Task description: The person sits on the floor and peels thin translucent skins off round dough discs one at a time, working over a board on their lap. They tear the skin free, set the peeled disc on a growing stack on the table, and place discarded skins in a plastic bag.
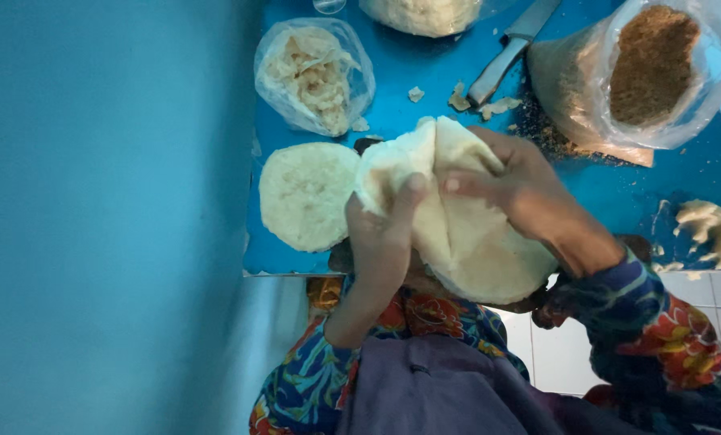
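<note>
Both hands [384,234] [521,189] (fingers curled) around folded flatbread [465,234]

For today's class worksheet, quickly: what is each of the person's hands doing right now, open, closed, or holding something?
Left hand: closed on the folded round of dough, thumb pressing its crease.
Right hand: closed on the same dough, gripping it from above.

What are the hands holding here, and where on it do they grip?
Both hands hold one round sheet of pale dough. The left hand and right hand pinch its folded upper edge together, thumbs on top.
</note>
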